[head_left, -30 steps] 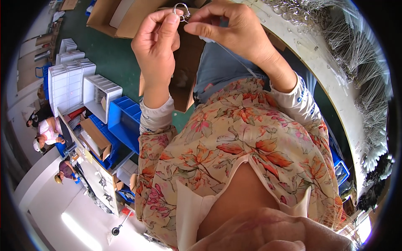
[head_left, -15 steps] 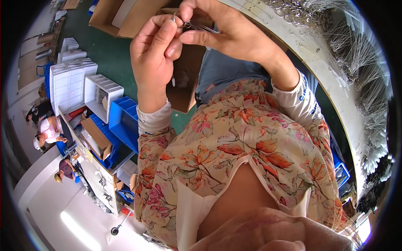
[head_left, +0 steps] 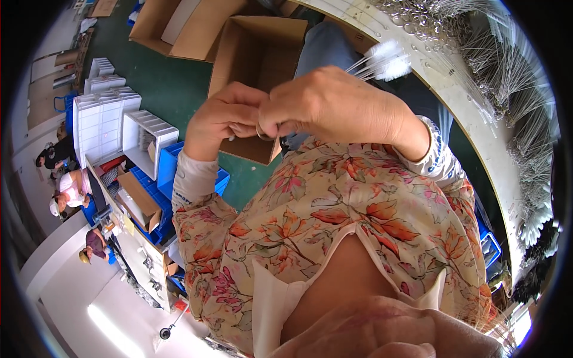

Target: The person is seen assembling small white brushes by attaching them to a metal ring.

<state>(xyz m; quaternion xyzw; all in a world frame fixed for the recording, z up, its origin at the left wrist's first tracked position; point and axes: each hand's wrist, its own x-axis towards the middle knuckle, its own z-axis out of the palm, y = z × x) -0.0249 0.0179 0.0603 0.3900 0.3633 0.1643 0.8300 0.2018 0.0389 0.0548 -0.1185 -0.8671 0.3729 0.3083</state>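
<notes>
My left hand (head_left: 224, 116) is closed, its fingertips pinched against those of my right hand at the middle. Between them part of a thin metal ring (head_left: 261, 132) shows; the rest is hidden by fingers. My right hand (head_left: 328, 104) is curled palm down round a few thin wire-stemmed brushes. Their white bristle heads (head_left: 389, 61) stick out behind it, toward the bench. The looped stem ends are covered by my fingers, so I cannot tell whether they sit on the ring.
An open cardboard box (head_left: 262, 53) stands below my hands, with another carton (head_left: 179, 27) beyond. At right, a curved white bench (head_left: 441, 68) bears metal rings and heaps of wire brushes (head_left: 507, 77). White crates (head_left: 107, 116) and blue bins stand left. Other people (head_left: 74, 188) work farther off.
Both hands have come down toward my body, and my right hand has turned over, palm down. The white brush heads now show behind it. The ring is more covered by fingers.
</notes>
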